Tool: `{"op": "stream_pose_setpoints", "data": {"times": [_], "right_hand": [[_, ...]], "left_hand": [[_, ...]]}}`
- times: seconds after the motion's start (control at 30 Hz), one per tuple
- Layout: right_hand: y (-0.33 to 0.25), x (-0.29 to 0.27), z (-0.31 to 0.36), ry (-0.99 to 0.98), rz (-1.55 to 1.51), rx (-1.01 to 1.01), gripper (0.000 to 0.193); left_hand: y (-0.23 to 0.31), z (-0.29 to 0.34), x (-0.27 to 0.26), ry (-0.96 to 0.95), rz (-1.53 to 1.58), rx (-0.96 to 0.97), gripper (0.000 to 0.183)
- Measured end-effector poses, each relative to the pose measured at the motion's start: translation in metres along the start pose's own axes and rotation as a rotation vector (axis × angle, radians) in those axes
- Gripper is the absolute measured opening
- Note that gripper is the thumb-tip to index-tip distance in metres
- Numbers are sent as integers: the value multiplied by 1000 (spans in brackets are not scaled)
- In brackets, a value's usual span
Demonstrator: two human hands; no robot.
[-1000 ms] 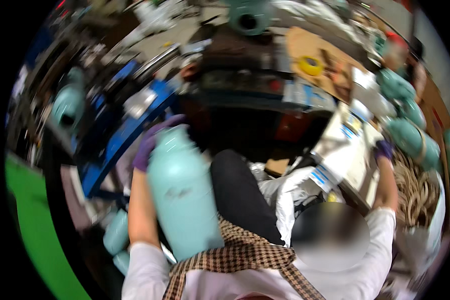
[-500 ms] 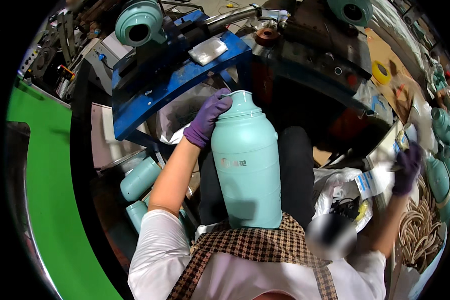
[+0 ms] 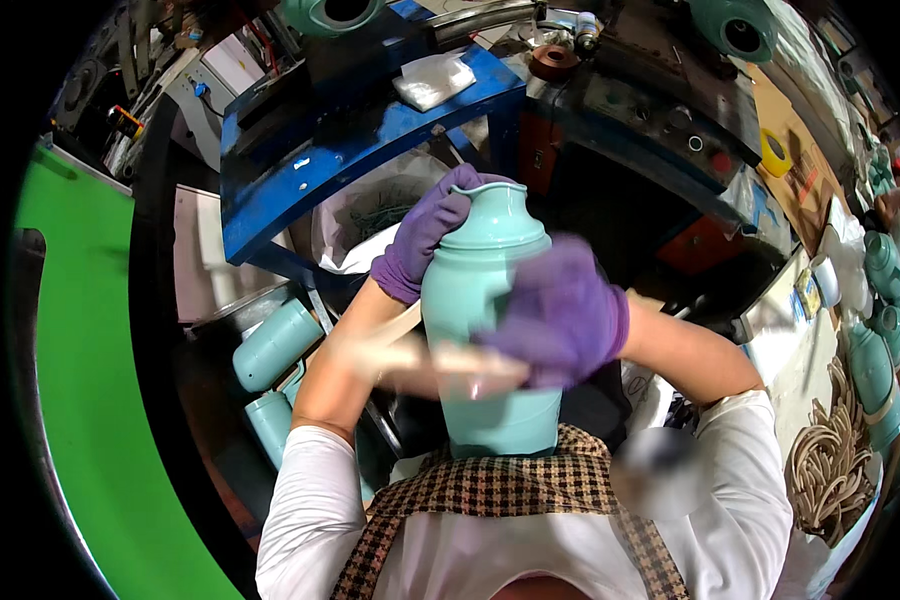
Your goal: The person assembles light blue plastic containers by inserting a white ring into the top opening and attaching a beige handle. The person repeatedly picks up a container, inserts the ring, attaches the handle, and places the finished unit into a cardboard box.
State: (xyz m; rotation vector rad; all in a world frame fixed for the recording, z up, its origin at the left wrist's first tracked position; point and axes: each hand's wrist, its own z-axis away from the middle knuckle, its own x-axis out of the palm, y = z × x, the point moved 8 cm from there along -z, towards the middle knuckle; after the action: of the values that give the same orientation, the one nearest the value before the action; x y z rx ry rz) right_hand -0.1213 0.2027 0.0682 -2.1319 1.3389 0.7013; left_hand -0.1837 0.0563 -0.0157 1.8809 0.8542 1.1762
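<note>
A pale teal vacuum flask shell (image 3: 500,425) stands between my thighs, its base against my checked apron. My purple-gloved left hand (image 3: 428,235) grips its spouted neck from the left. My right hand (image 3: 560,315), also purple-gloved and smeared by motion, is in front of the shell's upper body. A blurred beige band (image 3: 440,362) stretches leftward from its fingers across the front of the shell, toward my left forearm. The right fingertips and the band's full shape are hard to make out.
Ahead stands a blue metal bench (image 3: 340,160) with a clear plastic packet (image 3: 435,80). More teal shells (image 3: 278,345) lie at the left. On the right is a heap of beige loops (image 3: 832,470) beside further teal flasks (image 3: 875,370). A green panel (image 3: 80,300) lines the far left.
My right hand has come from the far right to the front of the shell, now with the beige band. My left hand stays on the neck. The view has shifted slightly.
</note>
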Motion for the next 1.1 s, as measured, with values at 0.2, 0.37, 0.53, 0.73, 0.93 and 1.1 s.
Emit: {"op": "stream_pose_setpoints", "data": {"times": [0.2, 0.37, 0.53, 0.73, 0.93, 1.1], "right_hand": [[89, -20, 79, 1009, -541, 781, 43], [145, 10, 136, 976, -1235, 793, 66], [142, 24, 151, 874, -1411, 836, 65], [151, 37, 163, 1016, -1714, 846, 60], [138, 46, 136, 941, -1828, 897, 69], [125, 39, 115, 867, -1676, 803, 72]], "left_hand": [[4, -1, -8, 188, 181, 109, 48], [9, -21, 18, 101, 161, 336, 67], [11, -19, 49, 172, -299, 145, 83], [10, -29, 39, 349, -168, -46, 64], [19, -28, 42, 388, -65, -46, 59], [38, -14, 54, 343, -353, 152, 66]]}}
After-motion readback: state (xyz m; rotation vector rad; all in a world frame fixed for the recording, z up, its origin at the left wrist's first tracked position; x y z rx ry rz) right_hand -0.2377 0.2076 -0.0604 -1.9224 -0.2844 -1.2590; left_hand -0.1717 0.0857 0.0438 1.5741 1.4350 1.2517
